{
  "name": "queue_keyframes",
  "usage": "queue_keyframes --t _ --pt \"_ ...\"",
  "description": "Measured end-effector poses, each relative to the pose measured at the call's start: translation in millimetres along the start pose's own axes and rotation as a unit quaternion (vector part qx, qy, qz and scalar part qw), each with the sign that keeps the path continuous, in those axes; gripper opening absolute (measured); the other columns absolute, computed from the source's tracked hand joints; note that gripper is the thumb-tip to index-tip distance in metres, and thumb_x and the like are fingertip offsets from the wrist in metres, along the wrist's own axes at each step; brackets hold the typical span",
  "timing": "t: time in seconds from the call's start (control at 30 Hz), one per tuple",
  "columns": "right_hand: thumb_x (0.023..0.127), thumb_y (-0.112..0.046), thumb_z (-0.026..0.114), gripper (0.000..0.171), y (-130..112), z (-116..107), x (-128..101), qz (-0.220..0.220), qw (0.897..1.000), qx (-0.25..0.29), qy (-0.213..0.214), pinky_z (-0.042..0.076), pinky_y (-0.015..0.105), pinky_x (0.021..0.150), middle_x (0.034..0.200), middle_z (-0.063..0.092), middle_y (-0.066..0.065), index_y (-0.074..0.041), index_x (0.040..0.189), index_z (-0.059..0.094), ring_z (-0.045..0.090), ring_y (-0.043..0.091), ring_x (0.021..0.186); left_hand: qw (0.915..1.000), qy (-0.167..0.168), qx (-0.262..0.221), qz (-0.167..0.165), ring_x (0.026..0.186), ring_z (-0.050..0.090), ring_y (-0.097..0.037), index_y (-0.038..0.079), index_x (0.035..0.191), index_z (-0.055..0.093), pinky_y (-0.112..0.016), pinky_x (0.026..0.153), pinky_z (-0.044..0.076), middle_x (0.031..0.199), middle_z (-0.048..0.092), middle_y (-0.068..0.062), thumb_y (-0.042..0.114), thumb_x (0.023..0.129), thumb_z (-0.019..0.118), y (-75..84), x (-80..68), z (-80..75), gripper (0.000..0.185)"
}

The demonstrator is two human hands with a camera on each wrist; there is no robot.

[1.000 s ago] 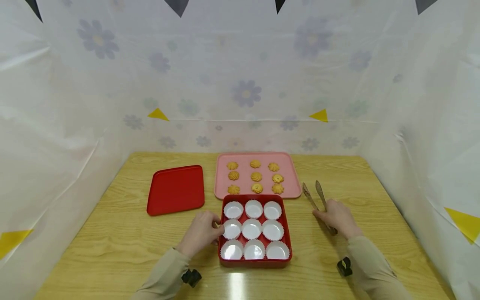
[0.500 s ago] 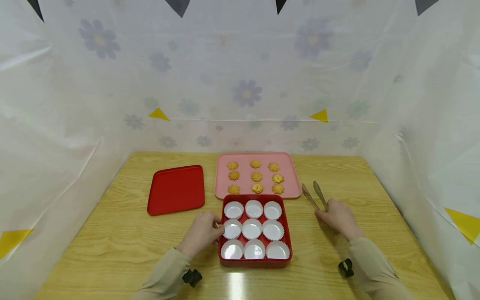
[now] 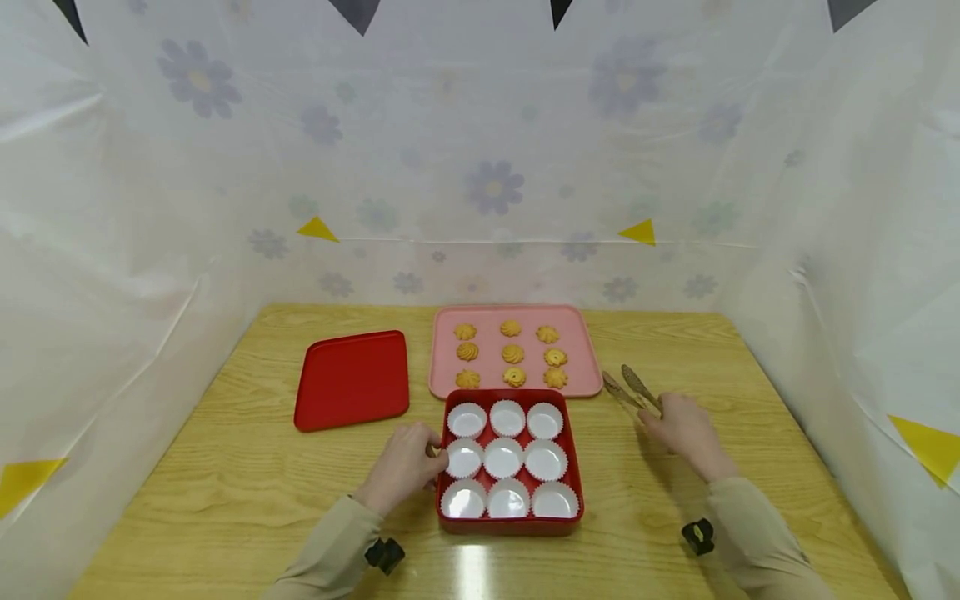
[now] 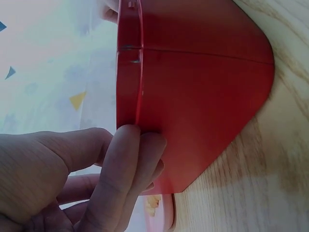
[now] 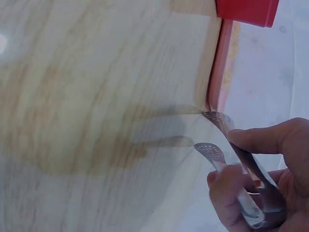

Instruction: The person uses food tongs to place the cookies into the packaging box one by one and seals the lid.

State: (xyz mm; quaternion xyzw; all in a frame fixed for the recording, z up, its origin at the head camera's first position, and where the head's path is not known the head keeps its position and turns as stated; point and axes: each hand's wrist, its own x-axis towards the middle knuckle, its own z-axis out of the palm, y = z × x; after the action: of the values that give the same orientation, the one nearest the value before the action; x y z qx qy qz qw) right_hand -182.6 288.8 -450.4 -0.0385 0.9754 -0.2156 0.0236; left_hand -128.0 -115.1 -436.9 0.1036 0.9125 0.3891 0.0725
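Note:
In the head view my left hand (image 3: 405,467) grips the left wall of a square red box (image 3: 510,527). The left wrist view has its fingers (image 4: 120,169) against the outer wall, with the thumb at the rim. White paper baking cups (image 3: 504,458) fill the box in rows, with nothing in them. To the right of the box, my right hand (image 3: 686,433) holds metal tongs (image 3: 637,389) by their arms. The perforated ends of the tongs (image 5: 251,169) stand a little apart, with nothing between them, near the right corner of the pink tray (image 3: 444,371).
The pink tray lies behind the box and bears several golden piped cookies (image 3: 512,353) in rows. A flat red lid or tray (image 3: 352,379) lies at the left on the wooden table (image 3: 225,483). A flower-patterned white sheet (image 3: 480,108) hangs behind and at the sides.
My right hand has shifted slightly to the right and up with the tongs, and the gap between the tong ends has narrowed. My left hand and the box have stayed where they were.

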Motion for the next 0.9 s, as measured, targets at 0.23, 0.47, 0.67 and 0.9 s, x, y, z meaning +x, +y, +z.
queue_keyframes --t 0.23,0.47,0.67,0.9 --pt "0.097 -0.019 0.057 0.027 0 -6 0 -0.012 1.0 0.009 0.0 0.034 0.028 0.044 0.058 0.048 0.005 0.001 0.079 0.056 0.041 0.014 0.047 1.0 -0.001 -0.008 -0.005 0.045 0.059 -0.009 0.0 0.067 0.066 -0.021 0.044 0.05 0.061 0.065 -0.006 -0.002 0.086 0.065 -0.2 -0.4 -0.4 0.019" --pt "0.099 -0.02 0.058 0.025 -5 -15 -1 -0.029 0.999 0.023 0.001 0.033 0.028 0.042 0.057 0.047 0.003 0.001 0.085 0.059 0.04 0.013 0.046 1.0 0.0 -0.007 -0.002 0.045 0.06 -0.01 0.001 0.067 0.066 -0.021 0.044 0.05 0.062 0.066 -0.007 -0.002 0.086 0.066 0.2 -0.8 -0.7 0.019" --pt "0.099 -0.023 0.059 0.025 -12 -18 3 -0.049 0.998 0.019 -0.019 0.03 0.026 0.043 0.056 0.045 -0.001 0.001 0.096 0.063 0.036 0.011 0.046 1.0 -0.003 -0.007 -0.006 0.045 0.06 -0.01 0.002 0.066 0.065 -0.021 0.044 0.05 0.062 0.065 -0.006 -0.002 0.086 0.065 -0.2 -0.2 -0.6 0.02" --pt "0.098 -0.023 0.062 0.025 -24 -12 9 -0.083 0.996 0.007 -0.03 0.032 0.027 0.047 0.062 0.048 0.001 0.002 0.1 0.064 0.038 0.012 0.051 0.9999 -0.006 -0.009 -0.005 0.045 0.06 -0.01 0.002 0.066 0.065 -0.022 0.044 0.051 0.062 0.066 -0.007 -0.002 0.086 0.065 -0.6 0.3 -0.5 0.02"
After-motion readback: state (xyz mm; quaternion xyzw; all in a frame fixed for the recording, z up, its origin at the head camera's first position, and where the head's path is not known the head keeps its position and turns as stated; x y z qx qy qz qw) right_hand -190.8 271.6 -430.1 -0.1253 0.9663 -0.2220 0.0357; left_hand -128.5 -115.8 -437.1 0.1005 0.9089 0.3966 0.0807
